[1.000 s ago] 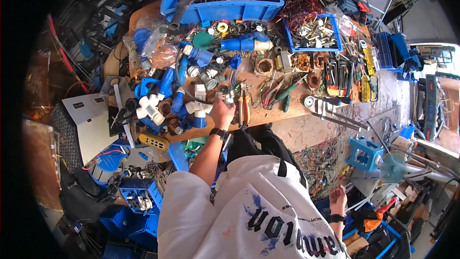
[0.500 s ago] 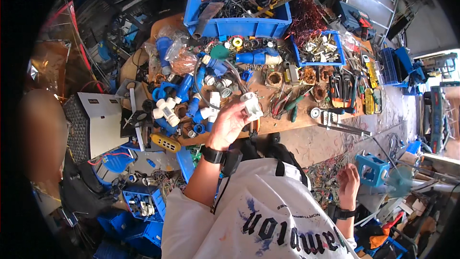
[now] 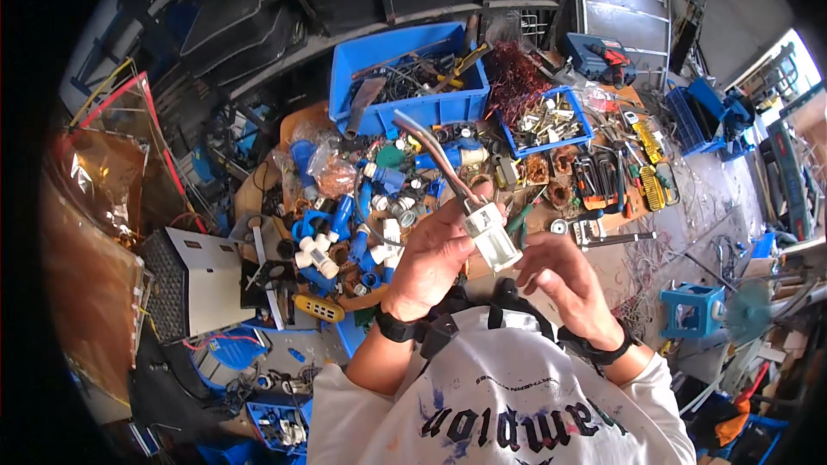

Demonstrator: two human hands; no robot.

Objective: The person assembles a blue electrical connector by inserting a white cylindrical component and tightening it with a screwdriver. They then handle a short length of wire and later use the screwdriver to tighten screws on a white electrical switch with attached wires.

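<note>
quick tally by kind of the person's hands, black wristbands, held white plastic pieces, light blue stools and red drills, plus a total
Hands: 2 (left hand, right hand)
Black wristbands: 2
Held white plastic piece: 1
Light blue stool: 1
Red drill: 1
Total: 7

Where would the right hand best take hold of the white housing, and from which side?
Probably the lower end of the white housing, with the right hand coming from the right: the left hand holds its left side, the wires leave its upper end, and the boxy lower end sticks out uncovered.
</note>
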